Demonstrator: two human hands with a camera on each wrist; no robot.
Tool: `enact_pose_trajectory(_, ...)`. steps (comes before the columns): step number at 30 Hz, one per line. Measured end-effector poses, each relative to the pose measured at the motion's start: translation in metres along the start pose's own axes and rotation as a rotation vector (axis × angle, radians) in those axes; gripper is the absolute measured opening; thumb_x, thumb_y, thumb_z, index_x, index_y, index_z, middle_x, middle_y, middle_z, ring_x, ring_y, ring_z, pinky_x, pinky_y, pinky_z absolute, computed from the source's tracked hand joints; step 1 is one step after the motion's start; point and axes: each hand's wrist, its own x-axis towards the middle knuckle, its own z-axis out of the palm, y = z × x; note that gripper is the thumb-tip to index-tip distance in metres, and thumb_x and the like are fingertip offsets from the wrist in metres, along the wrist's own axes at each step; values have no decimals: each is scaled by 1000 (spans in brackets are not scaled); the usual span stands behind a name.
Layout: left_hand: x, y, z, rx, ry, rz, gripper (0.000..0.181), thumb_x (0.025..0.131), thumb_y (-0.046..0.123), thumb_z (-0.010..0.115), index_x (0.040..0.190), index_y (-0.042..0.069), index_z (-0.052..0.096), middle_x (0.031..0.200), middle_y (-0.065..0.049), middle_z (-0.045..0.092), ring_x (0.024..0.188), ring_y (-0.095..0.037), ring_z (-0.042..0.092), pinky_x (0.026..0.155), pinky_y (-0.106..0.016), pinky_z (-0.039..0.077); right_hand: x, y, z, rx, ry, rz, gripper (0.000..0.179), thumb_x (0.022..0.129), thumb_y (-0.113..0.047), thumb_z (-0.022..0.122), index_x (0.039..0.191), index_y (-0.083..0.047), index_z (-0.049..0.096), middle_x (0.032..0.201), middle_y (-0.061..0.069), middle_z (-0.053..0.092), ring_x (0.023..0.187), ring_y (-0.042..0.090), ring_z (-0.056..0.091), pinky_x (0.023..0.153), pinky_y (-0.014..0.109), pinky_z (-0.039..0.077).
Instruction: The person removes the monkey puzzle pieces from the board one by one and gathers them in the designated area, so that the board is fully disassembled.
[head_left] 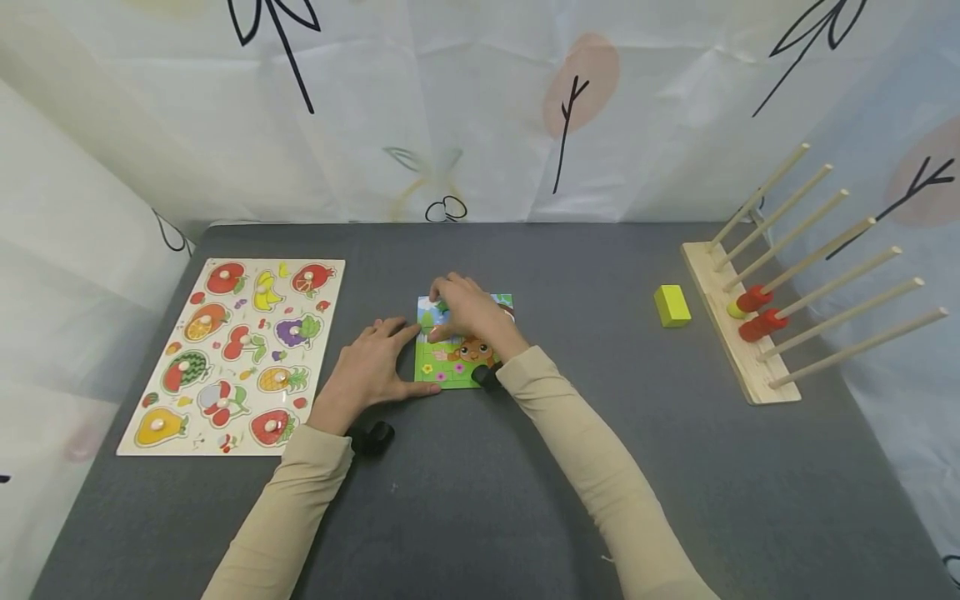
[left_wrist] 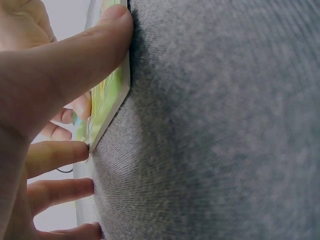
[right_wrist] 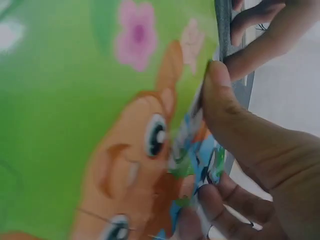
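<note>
A small jigsaw puzzle (head_left: pixel 440 377) with a cartoon animal on green ground lies flat at the middle of the table. My left hand (head_left: pixel 369 367) rests at its left side; in the left wrist view the thumb (left_wrist: pixel 100 42) lies along the near edge and the index fingertip touches the corner, fingers fairly straight. Over the puzzle's far left part, my right hand (head_left: pixel 478 317) has thumb and fingers bent around a blue and green puzzle piece (right_wrist: pixel 205 150), tilted in the right wrist view. The right hand and sleeve hide much of the puzzle's right side.
To the left lies a fruit peg puzzle board (head_left: pixel 255 400). A yellow block (head_left: pixel 672 306) sits right of centre, beside a wooden base (head_left: pixel 708 283) with several slanting pegs and a few red and yellow beads (head_left: pixel 762 324). A patterned cloth (head_left: pixel 480 108) hangs behind the grey table (head_left: pixel 480 517).
</note>
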Motion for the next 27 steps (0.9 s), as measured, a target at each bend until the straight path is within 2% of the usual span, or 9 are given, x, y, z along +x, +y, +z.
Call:
enact_pose_trajectory(4,0,0,1,-1,2,1,104,74,71,79,154,13,48,158,-19,44,143,-53,42,92,-73,52,-1,2,3,21,48,-39,68,82,-35,86,138,-7,60,139,12,59,127,29,57,110,41,48)
enact_pose_trajectory(7,0,0,1,-5,0,-1,104,74,71,79,154,13,47,159,-19,43,144,-53,41,93,-73,51,-2,4,3,25,61,-53,66,81,-35,87,137,-8,64,131,13,61,116,28,60,101,40,52)
enact_pose_trajectory(11,0,0,1,-8,-5,-3,104,74,71,78,154,13,47,159,-19,43,145,-53,40,94,-75,49,-4,5,2,11,28,-72,66,84,-35,84,142,-11,62,128,13,59,109,27,57,96,39,52)
enact_pose_trajectory(17,-1,0,1,-7,-5,-6,104,73,71,79,154,13,48,159,-18,43,145,-53,40,94,-75,49,-6,7,-4,8,-36,-79,65,90,-24,79,149,-14,54,137,13,51,117,27,51,100,40,50)
enact_pose_trajectory(22,0,0,2,-8,0,-1,104,73,72,79,154,13,48,158,-18,44,144,-53,41,93,-74,50,-8,7,-7,7,-33,-84,63,93,-15,75,151,-13,50,136,11,53,111,25,51,96,38,49)
enact_pose_trajectory(27,0,0,2,-14,1,0,105,73,71,79,154,13,48,159,-18,43,144,-53,41,93,-74,50,-10,9,-7,-8,-5,-91,57,94,-15,74,148,-12,55,129,10,57,103,22,51,89,35,47)
